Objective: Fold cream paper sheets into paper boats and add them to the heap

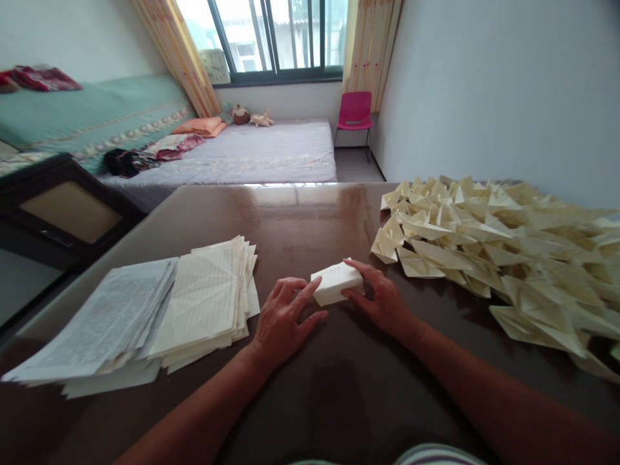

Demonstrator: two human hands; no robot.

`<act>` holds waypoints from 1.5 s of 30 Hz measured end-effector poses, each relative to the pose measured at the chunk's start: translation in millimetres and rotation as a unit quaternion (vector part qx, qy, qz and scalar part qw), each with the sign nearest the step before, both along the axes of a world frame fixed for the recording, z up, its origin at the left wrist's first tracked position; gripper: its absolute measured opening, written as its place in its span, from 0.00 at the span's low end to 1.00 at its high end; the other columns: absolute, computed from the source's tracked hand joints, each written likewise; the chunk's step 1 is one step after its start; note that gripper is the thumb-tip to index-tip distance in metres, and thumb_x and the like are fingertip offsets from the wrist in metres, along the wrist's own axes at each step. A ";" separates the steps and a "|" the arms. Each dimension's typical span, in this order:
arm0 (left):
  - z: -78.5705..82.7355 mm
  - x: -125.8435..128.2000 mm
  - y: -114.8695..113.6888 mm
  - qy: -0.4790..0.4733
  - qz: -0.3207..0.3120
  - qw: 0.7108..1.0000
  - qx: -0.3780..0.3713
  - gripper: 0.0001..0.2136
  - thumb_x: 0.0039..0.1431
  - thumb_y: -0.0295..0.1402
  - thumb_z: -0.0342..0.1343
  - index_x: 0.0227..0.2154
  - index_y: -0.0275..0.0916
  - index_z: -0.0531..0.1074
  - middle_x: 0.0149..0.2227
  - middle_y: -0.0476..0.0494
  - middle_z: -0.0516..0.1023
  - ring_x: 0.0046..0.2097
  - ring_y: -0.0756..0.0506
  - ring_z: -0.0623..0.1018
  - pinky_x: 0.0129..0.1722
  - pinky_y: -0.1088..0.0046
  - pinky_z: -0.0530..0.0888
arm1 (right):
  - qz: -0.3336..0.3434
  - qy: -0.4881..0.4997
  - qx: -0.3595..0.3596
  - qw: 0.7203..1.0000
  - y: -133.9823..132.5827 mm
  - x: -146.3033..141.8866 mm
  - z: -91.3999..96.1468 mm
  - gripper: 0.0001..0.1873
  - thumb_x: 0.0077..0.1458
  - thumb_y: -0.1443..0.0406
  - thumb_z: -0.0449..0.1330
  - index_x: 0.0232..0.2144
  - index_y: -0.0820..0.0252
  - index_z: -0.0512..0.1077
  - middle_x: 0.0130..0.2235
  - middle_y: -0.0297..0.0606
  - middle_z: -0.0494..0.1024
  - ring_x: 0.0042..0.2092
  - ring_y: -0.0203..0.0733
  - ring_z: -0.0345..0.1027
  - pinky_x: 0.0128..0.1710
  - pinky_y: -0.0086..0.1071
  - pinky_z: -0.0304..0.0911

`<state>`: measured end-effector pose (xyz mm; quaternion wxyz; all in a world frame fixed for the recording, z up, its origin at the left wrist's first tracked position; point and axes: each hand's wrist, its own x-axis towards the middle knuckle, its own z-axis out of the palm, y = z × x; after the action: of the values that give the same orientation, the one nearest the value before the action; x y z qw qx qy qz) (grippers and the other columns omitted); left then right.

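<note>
A small, cream-coloured, block-shaped paper piece (336, 284) is grasped by the grip of the bare right hand (372, 294), with the thumb set against the near side and the fingers laid over the far right edge. The grip of the bare left hand (285, 313) is loosely parted: the index fingertip is placed at the block's left end (whether it is pressed or merely rested there cannot be told), while the thumb is held apart, nearer the body. The block is positioned between both hands, at the middle of the glossy dark-brown surface (290, 239).

To the left, a stack of creased, cream lined sheets (201, 297) is laid just beside a pile of grey-white printed sheets (116, 316). The right side is covered by a broad heap of pointed, folded cream paper pieces (455, 252). Beyond the surface, a pale lilac-covered bed (281, 152) and a magenta plastic chair (354, 113) are seen below a dark-framed window (274, 39).
</note>
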<state>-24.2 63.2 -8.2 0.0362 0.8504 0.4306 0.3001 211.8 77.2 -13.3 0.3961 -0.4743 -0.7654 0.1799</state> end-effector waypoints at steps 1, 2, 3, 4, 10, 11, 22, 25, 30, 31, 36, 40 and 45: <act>1.3 0.7 -0.8 -0.005 -0.010 1.000 -0.006 0.28 0.59 0.40 0.57 0.60 0.43 0.60 0.47 0.40 0.70 0.49 0.42 0.68 0.50 0.62 0.71 | 0.001 0.014 -0.003 1.000 -1.0 -0.2 1.0 0.25 0.57 0.61 0.59 0.57 0.54 0.63 0.54 0.40 0.73 0.54 0.44 0.66 0.54 0.37 0.60; 2.4 1.3 -1.4 -0.013 -0.018 1.000 -0.014 0.28 0.59 0.39 0.57 0.61 0.43 0.58 0.48 0.40 0.70 0.49 0.42 0.69 0.50 0.62 0.71 | 0.008 0.029 -0.008 1.000 -2.1 -0.5 2.0 0.23 0.58 0.61 0.58 0.56 0.54 0.64 0.53 0.39 0.73 0.53 0.43 0.66 0.54 0.36 0.61; 3.3 1.7 -1.7 -0.023 -0.024 0.999 -0.022 0.27 0.61 0.37 0.55 0.62 0.43 0.57 0.48 0.41 0.71 0.49 0.43 0.69 0.50 0.63 0.71 | 0.018 0.045 -0.017 0.999 -3.1 -0.9 3.0 0.21 0.59 0.62 0.57 0.55 0.53 0.65 0.53 0.38 0.74 0.52 0.42 0.67 0.52 0.35 0.62; 3.8 1.8 -1.7 -0.035 -0.028 0.999 -0.030 0.26 0.62 0.35 0.53 0.63 0.43 0.55 0.49 0.41 0.71 0.49 0.43 0.70 0.50 0.63 0.71 | 0.028 0.061 -0.031 0.997 -3.8 -1.3 3.8 0.20 0.60 0.62 0.56 0.54 0.53 0.66 0.52 0.37 0.74 0.51 0.42 0.68 0.51 0.34 0.63; -1.6 -2.7 5.2 -0.058 -0.063 0.996 -0.025 0.22 0.65 0.24 0.45 0.60 0.40 0.59 0.52 0.41 0.72 0.52 0.45 0.68 0.52 0.65 0.70 | 0.067 0.149 -0.181 0.970 1.3 -0.7 -1.5 0.22 0.59 0.62 0.55 0.56 0.56 0.64 0.49 0.39 0.75 0.40 0.39 0.71 0.39 0.31 0.68; -3.2 -3.7 6.6 -0.043 -0.065 0.997 -0.018 0.21 0.64 0.24 0.46 0.59 0.41 0.61 0.51 0.42 0.73 0.52 0.44 0.68 0.52 0.65 0.71 | 0.078 0.151 -0.209 0.963 3.2 0.3 -3.3 0.24 0.59 0.62 0.55 0.57 0.57 0.62 0.47 0.40 0.75 0.38 0.39 0.72 0.36 0.31 0.68; 1.6 -2.2 3.4 0.103 -0.067 0.985 0.121 0.10 0.63 0.30 0.52 0.45 0.43 0.74 0.40 0.45 0.77 0.47 0.44 0.71 0.43 0.67 0.72 | 0.059 -0.019 -0.122 0.991 5.9 4.0 -0.6 0.23 0.61 0.63 0.50 0.59 0.58 0.61 0.51 0.43 0.73 0.47 0.44 0.70 0.47 0.37 0.66; -0.9 -1.5 2.9 0.134 -0.104 0.980 0.102 0.08 0.64 0.30 0.51 0.42 0.41 0.74 0.44 0.46 0.77 0.48 0.44 0.72 0.44 0.68 0.71 | -0.043 -0.099 -0.036 0.994 4.7 5.7 3.0 0.23 0.61 0.59 0.53 0.57 0.57 0.63 0.50 0.45 0.72 0.45 0.45 0.70 0.43 0.37 0.67; -6.5 0.5 4.4 0.117 -0.104 0.986 0.065 0.08 0.64 0.31 0.51 0.41 0.40 0.74 0.43 0.46 0.78 0.46 0.46 0.74 0.44 0.70 0.73 | 0.118 -0.172 0.043 0.977 -1.3 5.8 15.2 0.29 0.52 0.48 0.61 0.51 0.55 0.69 0.48 0.43 0.74 0.49 0.47 0.65 0.49 0.40 0.61; -6.4 1.2 4.5 0.112 -0.103 0.987 0.055 0.08 0.64 0.32 0.51 0.41 0.40 0.74 0.42 0.46 0.78 0.46 0.47 0.74 0.45 0.70 0.73 | 0.162 -0.190 0.038 0.968 -2.9 4.6 16.8 0.31 0.49 0.46 0.62 0.51 0.55 0.69 0.47 0.43 0.74 0.48 0.47 0.65 0.48 0.41 0.61; -0.9 0.9 3.7 0.094 -0.114 0.989 0.008 0.09 0.64 0.32 0.51 0.40 0.41 0.75 0.42 0.46 0.78 0.46 0.47 0.74 0.48 0.68 0.74 | 0.212 -0.230 -0.006 0.950 -6.7 1.8 16.6 0.12 0.58 0.58 0.58 0.43 0.54 0.73 0.41 0.39 0.76 0.46 0.42 0.65 0.46 0.36 0.58; 3.7 -6.2 3.6 0.088 -0.151 0.984 -0.028 0.11 0.64 0.29 0.48 0.44 0.39 0.74 0.46 0.43 0.77 0.50 0.46 0.73 0.52 0.66 0.73 | 0.224 -0.190 -0.023 0.956 -4.5 4.6 14.0 0.10 0.60 0.59 0.56 0.39 0.52 0.75 0.38 0.37 0.76 0.43 0.40 0.65 0.45 0.33 0.58; 3.7 -11.8 3.5 0.086 -0.151 0.985 -0.022 0.13 0.64 0.26 0.46 0.45 0.37 0.74 0.47 0.43 0.77 0.51 0.46 0.72 0.52 0.67 0.73 | 0.143 -0.181 -0.070 0.971 -4.9 0.4 11.2 0.17 0.64 0.59 0.50 0.29 0.58 0.73 0.32 0.36 0.75 0.36 0.37 0.66 0.37 0.30 0.57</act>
<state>-36.0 66.8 -4.5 0.0622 0.9273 0.3054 0.2071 212.2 72.3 -2.0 0.1868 -0.4116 -0.8696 0.1988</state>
